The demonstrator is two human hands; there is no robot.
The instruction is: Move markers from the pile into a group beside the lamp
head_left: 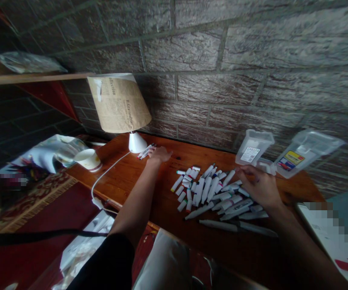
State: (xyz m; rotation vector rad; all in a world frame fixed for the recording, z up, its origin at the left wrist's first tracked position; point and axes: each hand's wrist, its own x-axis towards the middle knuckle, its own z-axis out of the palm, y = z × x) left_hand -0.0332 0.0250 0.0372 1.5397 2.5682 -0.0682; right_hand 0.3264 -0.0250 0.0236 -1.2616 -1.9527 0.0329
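My left hand (159,154) reaches to the back of the wooden table (116,173). Its thumb is spread and its fingers touch a few white markers (145,151) lying side by side by the lamp base. On the right, my right hand (261,186) hovers at the edge of a loose pile of white markers (213,187) with coloured ends. Its fingers are loosely bent and apart, with nothing visible between them. Two long markers (219,225) lie end to end in front of the pile.
A lamp (119,104) with a printed shade and a paper cup (88,160) stand on the left, a white cord (104,175) between them. Two clear plastic containers, one smaller (254,147) and one larger (305,153), stand at the back right against the brick wall (192,52).
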